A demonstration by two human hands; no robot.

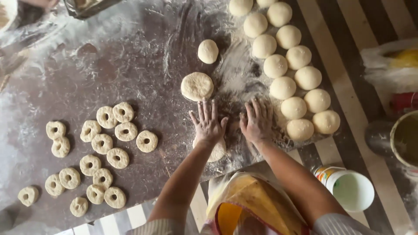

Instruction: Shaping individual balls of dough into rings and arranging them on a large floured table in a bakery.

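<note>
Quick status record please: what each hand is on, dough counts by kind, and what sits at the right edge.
left hand: flat, pressing a dough piece
right hand: flat on floured board, no dough visible under it
flattened disc: one, ahead of hands
dough balls: rows at right, one apart
ring shapes: cluster at left
right edge: white cup, bowl

**Camera setup: single head view**

One camera only, worn on the person's head, looking almost straight down onto the floured work surface. The person's forearms enter from the bottom edge, so the view faces forward and away from the body. Close range: the surface fills most of the frame, with a striped cloth along the right side. No second view, so nothing shared.
</note>
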